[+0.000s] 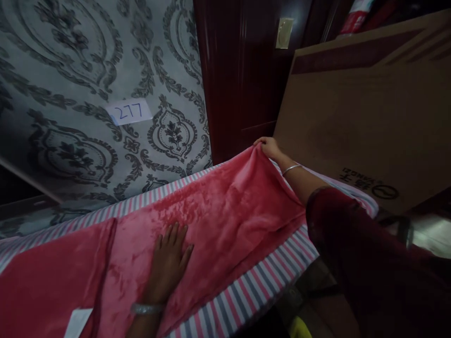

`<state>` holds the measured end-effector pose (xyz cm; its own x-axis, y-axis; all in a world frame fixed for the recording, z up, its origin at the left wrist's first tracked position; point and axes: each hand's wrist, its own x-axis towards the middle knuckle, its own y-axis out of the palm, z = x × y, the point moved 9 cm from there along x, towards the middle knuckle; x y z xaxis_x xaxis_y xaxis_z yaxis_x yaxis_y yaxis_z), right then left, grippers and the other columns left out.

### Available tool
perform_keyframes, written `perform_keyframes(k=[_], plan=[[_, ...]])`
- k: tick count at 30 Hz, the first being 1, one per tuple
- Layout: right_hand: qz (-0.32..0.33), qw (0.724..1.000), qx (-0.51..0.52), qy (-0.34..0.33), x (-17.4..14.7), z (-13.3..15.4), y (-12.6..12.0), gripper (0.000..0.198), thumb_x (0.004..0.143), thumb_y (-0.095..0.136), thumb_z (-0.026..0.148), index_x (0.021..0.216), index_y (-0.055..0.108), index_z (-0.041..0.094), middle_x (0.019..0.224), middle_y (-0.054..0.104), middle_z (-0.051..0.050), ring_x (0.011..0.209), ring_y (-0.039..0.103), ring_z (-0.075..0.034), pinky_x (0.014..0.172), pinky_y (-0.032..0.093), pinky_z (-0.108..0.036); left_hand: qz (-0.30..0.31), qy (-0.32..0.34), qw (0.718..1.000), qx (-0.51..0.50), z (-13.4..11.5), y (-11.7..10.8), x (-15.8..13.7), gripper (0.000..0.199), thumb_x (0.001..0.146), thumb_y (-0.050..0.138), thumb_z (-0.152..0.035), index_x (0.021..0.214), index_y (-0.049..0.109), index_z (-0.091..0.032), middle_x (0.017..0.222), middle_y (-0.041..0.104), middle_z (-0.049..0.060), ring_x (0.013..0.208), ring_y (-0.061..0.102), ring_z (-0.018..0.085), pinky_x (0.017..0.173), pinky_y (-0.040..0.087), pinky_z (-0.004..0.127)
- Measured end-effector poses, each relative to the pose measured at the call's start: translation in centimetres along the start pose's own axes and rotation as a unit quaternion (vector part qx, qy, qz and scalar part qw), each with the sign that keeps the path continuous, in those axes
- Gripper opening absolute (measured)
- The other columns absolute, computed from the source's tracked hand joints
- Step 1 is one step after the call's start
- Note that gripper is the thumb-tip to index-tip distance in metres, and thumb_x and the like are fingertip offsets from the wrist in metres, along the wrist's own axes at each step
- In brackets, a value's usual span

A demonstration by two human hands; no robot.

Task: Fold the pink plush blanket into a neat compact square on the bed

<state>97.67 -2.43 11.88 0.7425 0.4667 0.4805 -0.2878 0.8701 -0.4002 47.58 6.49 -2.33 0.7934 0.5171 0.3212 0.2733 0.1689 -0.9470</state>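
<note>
A pink plush blanket (218,220) lies along a surface covered with a striped cloth (243,293) in pink, grey and white. My left hand (171,256) rests flat on the blanket, fingers stretched out. At the far right corner, my right hand (268,146) pinches the blanket's edge and lifts it slightly, so creases run down from the fingers. On the left, a smoother red-pink folded part (52,277) of the fabric overlaps the plush side. A white tag (78,323) sticks out near its lower edge.
Behind the cloth stands a patterned grey wall (176,131) with a paper label (131,111) reading 277. A dark red wooden door (243,70) and a large cardboard box (362,112) are at the back right. Something yellow (299,327) shows at the bottom.
</note>
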Motion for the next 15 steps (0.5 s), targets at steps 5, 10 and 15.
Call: perform_keyframes(k=[5, 10, 15], plan=[[0.047, 0.992, 0.028, 0.116, 1.1, -7.0, 4.2, 0.032, 0.071, 0.051, 0.007, 0.09, 0.077, 0.011, 0.096, 0.076, -0.01, 0.093, 0.068, -0.02, 0.097, 0.051, -0.035, -0.016, 0.014, 1.0, 0.01, 0.7, 0.8, -0.4, 0.055, 0.097, 0.041, -0.042, 0.148, 0.052, -0.023, 0.155, 0.048, 0.012, 0.145, 0.042, 0.031, 0.116, 0.036, 0.059], [0.046, 0.987, 0.035, 0.147, -0.5, -11.3, 5.9, 0.043, 0.078, 0.054, 0.008, 0.118, 0.07, 0.008, 0.109, 0.074, -0.013, 0.095, 0.068, -0.018, 0.093, 0.052, -0.034, -0.027, 0.023, 0.999, 0.016, 1.1, 1.2, -0.7, 0.056, 0.096, 0.04, -0.038, 0.149, 0.051, -0.024, 0.153, 0.049, 0.01, 0.146, 0.041, 0.03, 0.116, 0.036, 0.059], [0.043, 0.985, 0.02, 0.168, -3.1, -12.9, 2.1, 0.043, 0.088, 0.055, 0.016, 0.13, 0.062, 0.01, 0.098, 0.074, -0.011, 0.07, 0.064, -0.013, 0.074, 0.055, -0.029, -0.017, 0.01, 1.0, 0.008, 1.3, 1.1, -0.3, 0.057, 0.094, 0.041, -0.039, 0.149, 0.051, -0.025, 0.152, 0.051, 0.011, 0.144, 0.043, 0.03, 0.116, 0.036, 0.057]])
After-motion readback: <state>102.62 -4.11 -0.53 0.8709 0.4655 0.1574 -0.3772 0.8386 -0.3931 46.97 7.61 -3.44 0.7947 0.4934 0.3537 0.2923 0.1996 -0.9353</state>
